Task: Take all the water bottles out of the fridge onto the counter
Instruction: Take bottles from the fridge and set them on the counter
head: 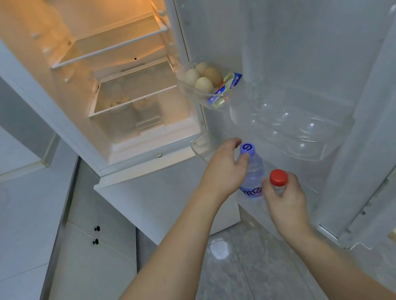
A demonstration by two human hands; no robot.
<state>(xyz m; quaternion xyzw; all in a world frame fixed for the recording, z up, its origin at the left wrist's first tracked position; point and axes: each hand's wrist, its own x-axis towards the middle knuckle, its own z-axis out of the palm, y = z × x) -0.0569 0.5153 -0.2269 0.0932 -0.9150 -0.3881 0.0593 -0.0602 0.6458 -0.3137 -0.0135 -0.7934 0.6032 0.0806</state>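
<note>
Still risky: left hand point(223, 169) half-wrapped on blue-capped bottle point(251, 167); right hand point(286, 195) clasping red-capped bottle point(278, 180); could snag door shelf point(218, 155) rim, slip.

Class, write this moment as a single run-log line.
stage: bottles leaving fridge door | left hand: grips blue-capped bottle | right hand: grips red-capped bottle | counter: no bottles seen

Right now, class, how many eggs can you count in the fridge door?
4 eggs, all clustered in the upper door bin beside the yellow-and-blue packet. More may be hidden beneath or behind them.
</note>
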